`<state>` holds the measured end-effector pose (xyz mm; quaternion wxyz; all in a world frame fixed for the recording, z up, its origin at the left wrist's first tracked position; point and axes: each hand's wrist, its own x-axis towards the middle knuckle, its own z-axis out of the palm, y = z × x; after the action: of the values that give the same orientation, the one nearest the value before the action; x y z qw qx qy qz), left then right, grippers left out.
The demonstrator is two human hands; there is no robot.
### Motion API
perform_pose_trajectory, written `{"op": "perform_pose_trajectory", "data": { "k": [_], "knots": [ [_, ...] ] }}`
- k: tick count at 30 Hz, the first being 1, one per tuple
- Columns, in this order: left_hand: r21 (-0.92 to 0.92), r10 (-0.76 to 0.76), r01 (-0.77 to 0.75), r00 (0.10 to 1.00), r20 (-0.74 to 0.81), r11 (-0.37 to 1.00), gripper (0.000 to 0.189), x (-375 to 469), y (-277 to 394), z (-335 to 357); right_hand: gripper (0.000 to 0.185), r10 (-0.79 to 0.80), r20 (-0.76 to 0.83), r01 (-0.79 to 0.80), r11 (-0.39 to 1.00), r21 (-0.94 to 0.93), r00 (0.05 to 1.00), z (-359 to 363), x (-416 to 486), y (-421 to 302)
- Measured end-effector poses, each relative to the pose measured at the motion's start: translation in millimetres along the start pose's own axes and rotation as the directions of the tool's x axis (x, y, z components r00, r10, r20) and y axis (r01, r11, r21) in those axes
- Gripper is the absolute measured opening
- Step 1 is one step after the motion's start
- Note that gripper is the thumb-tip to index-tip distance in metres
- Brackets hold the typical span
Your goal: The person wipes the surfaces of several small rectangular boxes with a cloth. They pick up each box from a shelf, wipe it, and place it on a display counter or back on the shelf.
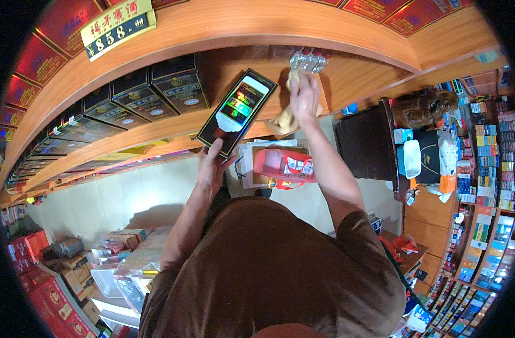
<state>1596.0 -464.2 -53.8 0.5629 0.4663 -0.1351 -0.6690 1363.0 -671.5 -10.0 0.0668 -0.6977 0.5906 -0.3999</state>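
My left hand (pixel 213 165) grips the near end of a black box (pixel 237 112) with gold trim and a picture of a white bottle on its face. The box is tilted in front of the wooden shelf, and light glints in rainbow colours off the bottle's printed label. In my right hand (pixel 305 96) is a crumpled beige cloth (pixel 285 120), pressed against the shelf board (pixel 346 80); part of it hangs down below the hand. Just beyond that hand, several clear glass bottles (pixel 309 61) with red caps stand close together.
Several matching black boxes (pixel 179 91) line the shelf to the left. Red boxes (pixel 40 59) and a price tag (pixel 118 29) sit on the shelf above. Below my right arm is a red bag (pixel 268 162). A dark cabinet (pixel 363 145) stands at right, before packed display shelves (pixel 485 148).
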Motion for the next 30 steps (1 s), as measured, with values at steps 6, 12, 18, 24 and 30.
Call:
{"op": "perform_pose_trajectory", "data": {
  "k": [6,12,18,24,30],
  "knots": [
    [-0.247,-0.049,0.054,0.998,0.026,0.968,0.068,-38,-13,-20,0.042,-0.381,0.258,0.413,0.907,-0.083,0.888,26,-36,25],
    [-0.242,-0.012,0.016,1.000,0.016,0.970,0.087,-82,-25,-57,0.038,-0.294,0.253,0.339,0.928,-0.155,0.922,78,30,17],
    [-0.183,-0.079,0.084,0.996,0.032,0.979,0.088,-100,-30,-70,0.035,-0.226,0.327,0.296,0.937,-0.183,0.918,51,27,36],
    [-0.203,-0.138,0.129,0.990,-0.030,0.971,0.085,-110,-42,-72,0.028,-0.331,0.252,0.362,0.928,-0.087,0.910,21,28,66],
    [-0.110,-0.097,0.093,0.995,-0.035,0.990,0.093,-113,-44,-73,0.030,-0.251,0.210,0.294,0.933,-0.206,0.945,-3,30,85]
  ]
}}
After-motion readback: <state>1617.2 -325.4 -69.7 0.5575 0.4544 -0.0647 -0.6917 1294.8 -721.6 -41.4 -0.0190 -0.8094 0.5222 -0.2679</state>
